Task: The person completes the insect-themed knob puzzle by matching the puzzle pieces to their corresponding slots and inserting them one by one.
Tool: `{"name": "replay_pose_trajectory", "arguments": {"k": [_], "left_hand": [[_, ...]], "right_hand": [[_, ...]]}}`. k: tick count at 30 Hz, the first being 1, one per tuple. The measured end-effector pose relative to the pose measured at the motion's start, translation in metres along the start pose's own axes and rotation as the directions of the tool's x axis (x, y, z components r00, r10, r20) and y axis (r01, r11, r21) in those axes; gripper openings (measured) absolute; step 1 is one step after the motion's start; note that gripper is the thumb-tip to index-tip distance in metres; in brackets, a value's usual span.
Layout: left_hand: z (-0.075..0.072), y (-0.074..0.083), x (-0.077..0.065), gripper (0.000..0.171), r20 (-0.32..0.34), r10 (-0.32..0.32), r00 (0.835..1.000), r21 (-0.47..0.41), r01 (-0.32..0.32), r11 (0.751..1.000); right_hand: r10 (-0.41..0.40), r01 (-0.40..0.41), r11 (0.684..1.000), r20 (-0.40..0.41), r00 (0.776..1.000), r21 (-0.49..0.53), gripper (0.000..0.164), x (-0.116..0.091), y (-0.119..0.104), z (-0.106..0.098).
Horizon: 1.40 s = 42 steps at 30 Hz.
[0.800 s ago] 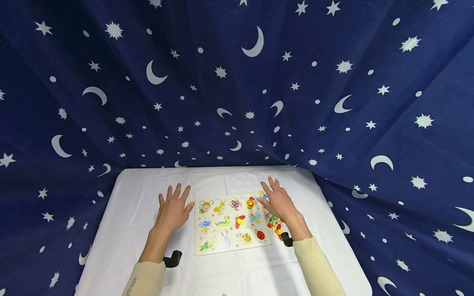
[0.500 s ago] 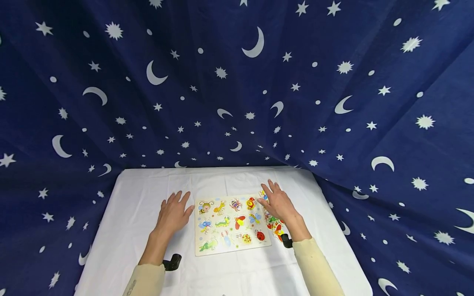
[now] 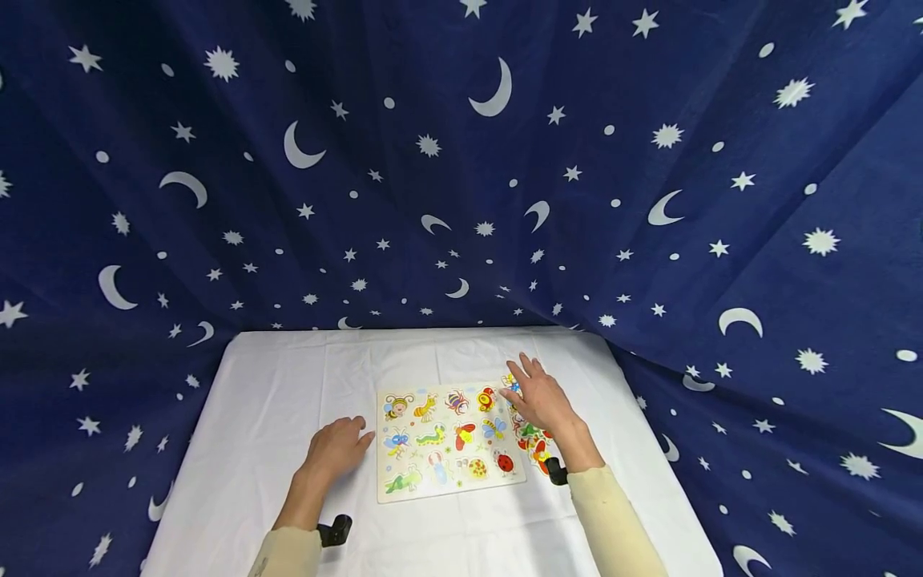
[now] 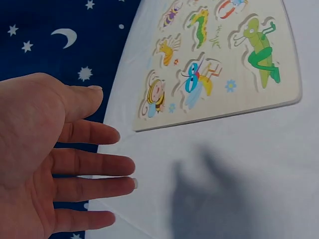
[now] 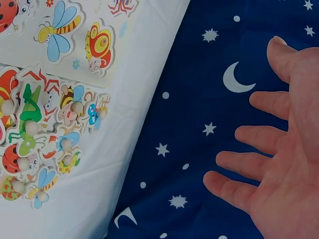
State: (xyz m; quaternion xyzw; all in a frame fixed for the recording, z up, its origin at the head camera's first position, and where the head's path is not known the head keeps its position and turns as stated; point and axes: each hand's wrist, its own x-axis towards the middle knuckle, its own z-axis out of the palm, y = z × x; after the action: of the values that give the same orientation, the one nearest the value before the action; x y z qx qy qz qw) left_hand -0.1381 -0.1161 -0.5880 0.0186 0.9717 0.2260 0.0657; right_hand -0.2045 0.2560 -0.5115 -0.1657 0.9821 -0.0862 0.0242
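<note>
A pale rectangular wooden puzzle board (image 3: 453, 453) with rounded corners lies flat, slightly turned, on the white cloth-covered tabletop (image 3: 447, 537). Its shallow insect-shaped recesses, three rows of four, show colourful printed bugs. Just beside its right edge, multicoloured wooden insect pieces with round knobs (image 3: 534, 439) lie heaped and overlapping, many knob-up, among them a green grasshopper (image 5: 31, 107), a red ladybug (image 5: 9, 160) and a blue-winged dragonfly (image 5: 44, 179).

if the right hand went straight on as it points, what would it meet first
Probably the curtain: the right hand points past the board across the cloth, though its height is unclear.
</note>
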Motion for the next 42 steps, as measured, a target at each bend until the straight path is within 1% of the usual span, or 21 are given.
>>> {"name": "replay_pose_trajectory", "arguments": {"k": [5, 10, 13, 16, 19, 21, 22, 25, 29, 31, 33, 35, 36, 40, 42], "left_hand": [[0.007, -0.002, -0.004, 0.023, 0.013, -0.002, 1.000, -0.020, 0.003, 1.000], [0.022, -0.008, -0.013, 0.035, 0.028, -0.010, 1.000, -0.048, 0.011, 0.999], [0.033, -0.011, -0.017, 0.035, 0.061, -0.019, 0.998, -0.041, 0.022, 0.999], [0.042, -0.012, -0.021, 0.027, 0.116, -0.017, 0.993, -0.010, 0.019, 1.000], [0.048, -0.012, -0.026, 0.025, 0.210, -0.033, 0.977, 0.021, 0.029, 0.999], [0.052, -0.012, -0.029, 0.026, 0.257, -0.040, 0.966, 0.035, 0.032, 0.999], [0.053, -0.012, -0.031, 0.026, 0.274, -0.051, 0.960, 0.033, 0.043, 0.999], [0.058, -0.011, -0.033, 0.027, 0.275, -0.061, 0.960, 0.013, 0.059, 0.998], [0.064, -0.010, -0.035, 0.026, 0.225, -0.057, 0.973, -0.027, 0.065, 0.998], [0.066, -0.009, -0.036, 0.027, 0.206, -0.061, 0.977, -0.045, 0.072, 0.996], [0.068, -0.010, -0.037, 0.028, 0.200, -0.057, 0.978, -0.059, 0.070, 0.996], [0.070, -0.011, -0.038, 0.030, 0.214, -0.055, 0.975, -0.080, 0.073, 0.994], [0.071, -0.012, -0.039, 0.032, 0.232, -0.049, 0.972, -0.094, 0.073, 0.993], [0.073, -0.016, -0.040, 0.036, 0.306, -0.015, 0.952, -0.152, 0.064, 0.986], [0.072, -0.018, -0.040, 0.036, 0.328, -0.002, 0.945, -0.167, 0.060, 0.984]], "right_hand": [[-0.013, 0.013, 1.000, -0.031, 0.999, 0.007, 0.056, 0.001, 0.001, 0.005], [-0.016, 0.018, 1.000, -0.094, 0.995, 0.013, 0.040, 0.003, 0.006, 0.012], [-0.004, 0.009, 0.999, -0.138, 0.990, 0.031, 0.036, 0.004, 0.009, 0.018], [0.012, -0.003, 0.999, -0.174, 0.985, 0.053, 0.030, 0.004, 0.012, 0.024], [0.034, -0.024, 0.998, -0.172, 0.985, 0.058, 0.022, 0.004, 0.015, 0.031], [0.044, -0.036, 0.998, -0.157, 0.987, 0.056, 0.018, 0.004, 0.017, 0.036], [0.050, -0.042, 0.998, -0.151, 0.987, 0.054, 0.017, 0.004, 0.018, 0.038], [0.068, -0.059, 0.996, -0.156, 0.985, 0.060, 0.016, 0.005, 0.019, 0.041], [0.092, -0.080, 0.994, -0.173, 0.981, 0.078, 0.016, 0.007, 0.020, 0.047], [0.101, -0.088, 0.993, -0.171, 0.980, 0.082, 0.015, 0.007, 0.021, 0.052], [0.112, -0.099, 0.992, -0.166, 0.980, 0.083, 0.015, 0.007, 0.023, 0.057], [0.128, -0.117, 0.990, -0.157, 0.979, 0.078, 0.014, 0.006, 0.025, 0.062], [0.135, -0.125, 0.989, -0.150, 0.979, 0.072, 0.013, 0.006, 0.025, 0.064], [0.163, -0.156, 0.986, -0.129, 0.978, 0.063, 0.013, 0.005, 0.029, 0.071], [0.178, -0.171, 0.983, -0.125, 0.976, 0.063, 0.014, 0.006, 0.031, 0.073]]}}
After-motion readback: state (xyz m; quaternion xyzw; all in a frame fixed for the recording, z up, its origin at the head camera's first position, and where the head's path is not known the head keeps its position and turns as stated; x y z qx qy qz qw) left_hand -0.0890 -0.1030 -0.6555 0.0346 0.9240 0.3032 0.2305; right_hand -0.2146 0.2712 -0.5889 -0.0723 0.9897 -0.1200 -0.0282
